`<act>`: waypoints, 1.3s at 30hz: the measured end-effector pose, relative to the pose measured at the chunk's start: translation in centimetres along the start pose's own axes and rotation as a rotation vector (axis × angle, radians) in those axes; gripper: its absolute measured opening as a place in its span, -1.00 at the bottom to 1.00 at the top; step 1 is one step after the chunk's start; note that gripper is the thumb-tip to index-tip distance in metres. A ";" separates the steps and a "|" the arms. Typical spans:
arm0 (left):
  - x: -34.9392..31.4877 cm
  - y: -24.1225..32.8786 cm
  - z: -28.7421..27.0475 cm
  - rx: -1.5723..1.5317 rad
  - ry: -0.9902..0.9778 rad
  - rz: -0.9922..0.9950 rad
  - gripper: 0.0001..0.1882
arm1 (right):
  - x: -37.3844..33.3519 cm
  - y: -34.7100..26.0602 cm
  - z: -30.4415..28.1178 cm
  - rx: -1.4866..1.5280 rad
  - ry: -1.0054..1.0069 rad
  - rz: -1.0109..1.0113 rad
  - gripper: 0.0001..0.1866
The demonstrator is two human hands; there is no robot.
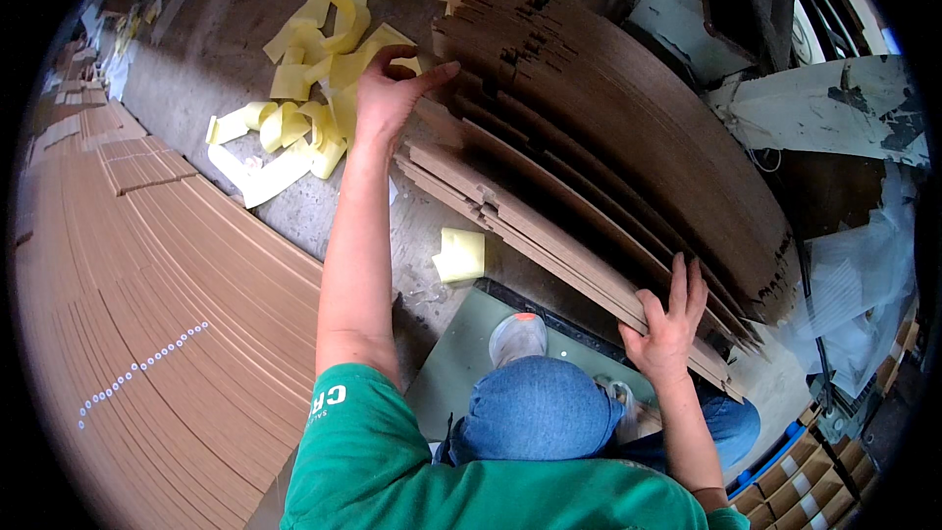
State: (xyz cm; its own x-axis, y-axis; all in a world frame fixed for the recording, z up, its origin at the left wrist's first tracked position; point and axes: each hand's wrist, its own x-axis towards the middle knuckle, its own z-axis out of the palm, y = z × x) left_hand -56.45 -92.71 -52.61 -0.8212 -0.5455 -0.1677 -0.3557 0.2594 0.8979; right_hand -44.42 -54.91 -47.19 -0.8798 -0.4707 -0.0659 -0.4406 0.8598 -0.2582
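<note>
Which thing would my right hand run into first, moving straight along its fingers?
Most likely the stack of brown cardboard sheets just beyond the fingertips of the right hand; depth is unclear, so they may already be touching it.

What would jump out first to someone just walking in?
First, the big stack of brown board sheets right of centre, with the bare left hand at its far end and the right hand nearer. Next, bright yellow curling strips strewn on the grey floor upper left, then long brown boards along the left side.
</note>
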 end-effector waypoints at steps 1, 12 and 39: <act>0.0 -0.1 0.0 -0.002 0.005 0.004 -0.37 | -0.2 -0.1 0.0 -0.001 0.005 -0.006 -0.53; 0.7 -0.3 -0.4 -0.060 -0.041 -0.039 -0.63 | -0.5 -0.6 0.0 0.024 0.090 -0.038 -0.56; 1.9 -0.6 0.4 -0.057 0.026 -0.039 -0.65 | -0.3 0.4 0.6 0.086 0.099 -0.037 -0.47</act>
State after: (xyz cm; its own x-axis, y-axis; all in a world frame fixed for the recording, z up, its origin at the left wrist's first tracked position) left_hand -58.03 -93.55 -53.61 -0.7947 -0.5755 -0.1933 -0.3611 0.1922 0.9125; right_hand -44.25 -54.57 -47.82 -0.8786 -0.4760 0.0395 -0.4596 0.8201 -0.3408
